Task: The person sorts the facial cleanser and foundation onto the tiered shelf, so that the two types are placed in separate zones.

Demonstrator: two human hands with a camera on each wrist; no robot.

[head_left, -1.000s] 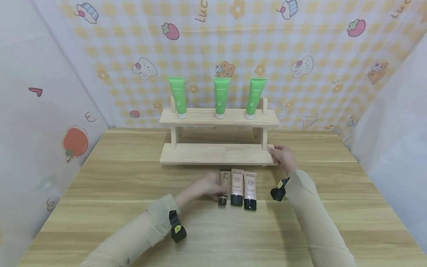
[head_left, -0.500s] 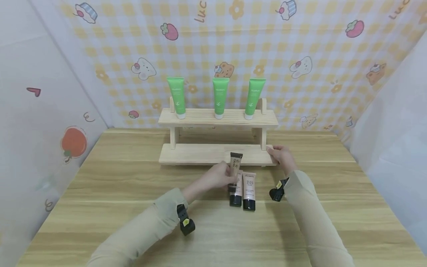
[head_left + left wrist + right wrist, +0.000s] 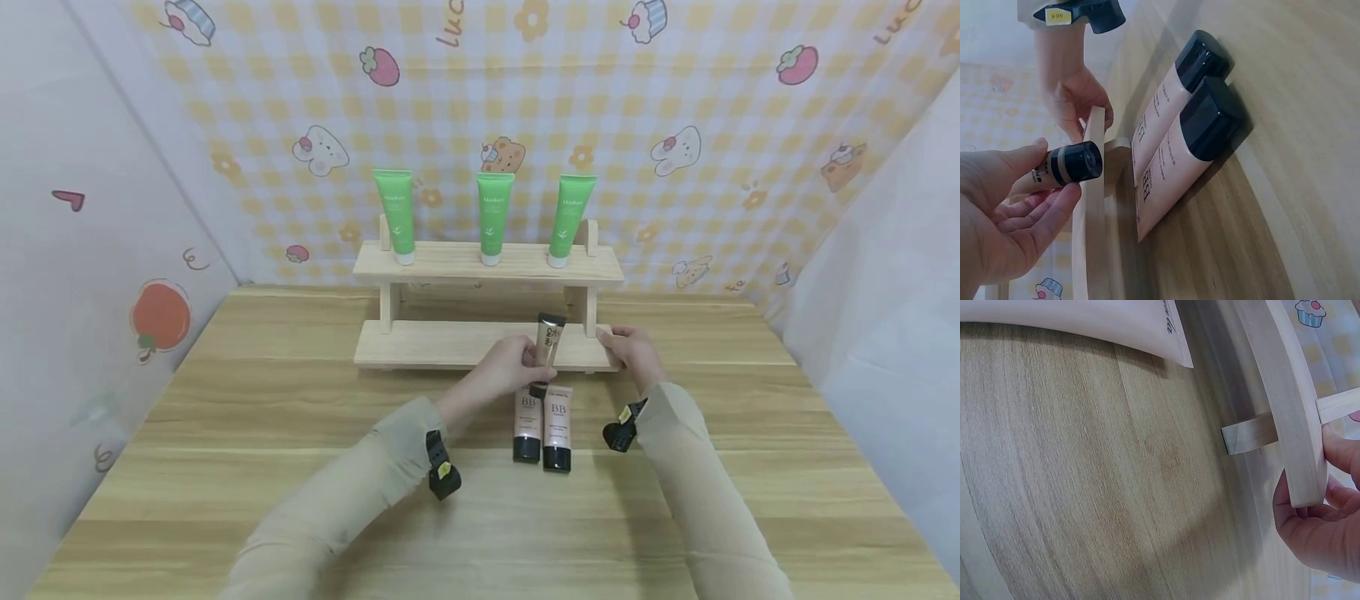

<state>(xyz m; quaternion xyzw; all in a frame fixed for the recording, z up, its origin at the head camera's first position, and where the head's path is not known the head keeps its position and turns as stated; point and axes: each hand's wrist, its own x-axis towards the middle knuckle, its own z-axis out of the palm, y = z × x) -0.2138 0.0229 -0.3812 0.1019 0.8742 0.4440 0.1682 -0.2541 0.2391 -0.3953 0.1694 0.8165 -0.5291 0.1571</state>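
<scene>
My left hand [image 3: 517, 362] pinches a small gold-brown cosmetic tube [image 3: 548, 340] between thumb and fingers, its black cap downward, in front of the lower board of a wooden two-tier shelf [image 3: 435, 343]. In the left wrist view the tube's black cap [image 3: 1082, 161] points toward the shelf edge. My right hand [image 3: 633, 354] grips the right end of that lower board, thumb on top and fingers curled beneath, as the right wrist view shows. Two pink BB cream tubes, a left one [image 3: 527, 425] and a right one [image 3: 557, 429], lie side by side on the table below.
Three green tubes stand on the upper board: one at left [image 3: 398, 217], one in the middle [image 3: 494, 218] and one at right [image 3: 572, 221]. A checked cloth backdrop [image 3: 435, 108] hangs behind the shelf. The wood-grain table [image 3: 262, 400] spreads on both sides.
My left hand has lifted the gold-brown tube off the table and carried it up and right to the front of the lower board. My right hand has stayed on the board's end.
</scene>
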